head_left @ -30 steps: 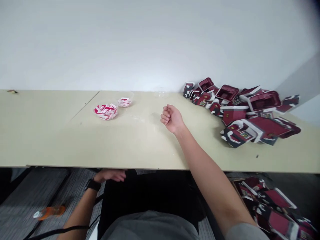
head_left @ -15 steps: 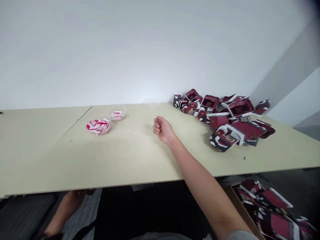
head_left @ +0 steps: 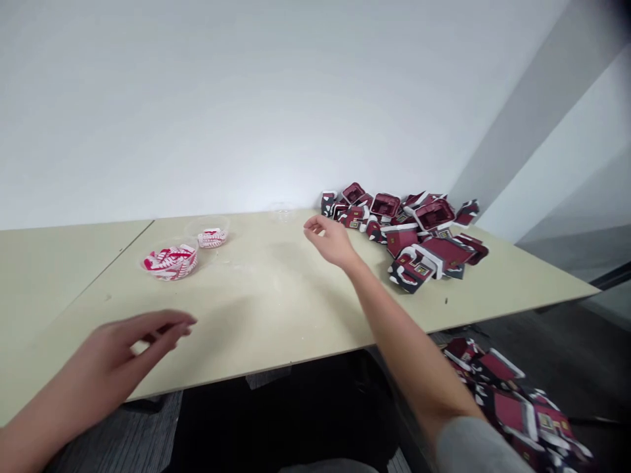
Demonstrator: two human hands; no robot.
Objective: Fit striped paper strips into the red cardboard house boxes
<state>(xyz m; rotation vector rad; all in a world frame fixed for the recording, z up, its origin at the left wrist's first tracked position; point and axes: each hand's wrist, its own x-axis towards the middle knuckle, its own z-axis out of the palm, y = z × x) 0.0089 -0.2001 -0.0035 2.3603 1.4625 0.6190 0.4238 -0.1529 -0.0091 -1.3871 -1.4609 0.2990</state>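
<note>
Starting at the far left, a long pale tabletop (head_left: 276, 315) is seen running across the middle of the frame, pushed up close to a plain wall (head_left: 246, 112), with a thin seam (head_left: 118, 253) cut diagonally through its left part. The left hand (head_left: 111, 355) is held over the table at lower left, a bit motion-blurred, thumb and fingers stretched toward the right and bent toward each other with a gap left between them; looks released, nothing seen gripped. Just above it in the frame, left of centre, a clear bowl (head_left: 144, 265) is filled with red-and-white pieces (head_left: 170, 263). Right behind that, slightly farther right, a second clear bowl (head_left: 193, 228) is sat with a smaller bunch of red-and-white bits (head_left: 213, 238) in it. Near the wall, around upper centre, some faint see-through item (head_left: 282, 212) can be made out, too washed out to be called properly. The right hand (head_left: 331, 242) is held over the table around the centre, fingers loosely curled toward the thumb, not clenched, also seemingly released. To its right, a messy heap of maroon, dark and white pieces (head_left: 401, 238) is piled up, some turned so their hollow insides are shown. A tiny dark bit (head_left: 446, 301) is left on the table near the front edge below the heap. Down at lower right, below table level, more of the same maroon pieces (head_left: 513, 410) are bunched together, partly hidden behind a grey sleeve (head_left: 473, 447).
</note>
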